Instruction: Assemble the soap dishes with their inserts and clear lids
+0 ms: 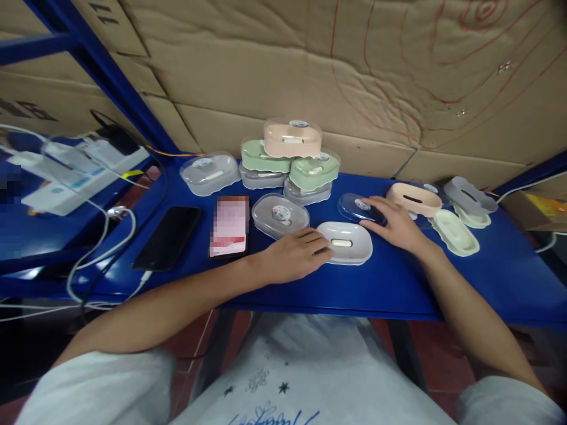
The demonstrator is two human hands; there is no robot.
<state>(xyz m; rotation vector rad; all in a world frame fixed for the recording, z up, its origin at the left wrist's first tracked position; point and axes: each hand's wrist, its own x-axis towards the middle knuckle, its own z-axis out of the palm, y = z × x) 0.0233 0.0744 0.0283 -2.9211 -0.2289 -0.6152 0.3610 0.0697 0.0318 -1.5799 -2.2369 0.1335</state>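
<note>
Looks from the wearer's head, forward and down, from above the near edge of the blue surface (381, 289). Sits close, yet wide enough to take in the surface from near edge to far, with the left fingers (315, 245) and the right fingers (383, 206) around the surface's middle. Reaches past the surface to the cardboard (248, 71) upright behind it, and dips below the surface's near edge to the wearer's shirt (310, 366) and the tiled floor (447, 360).
</note>
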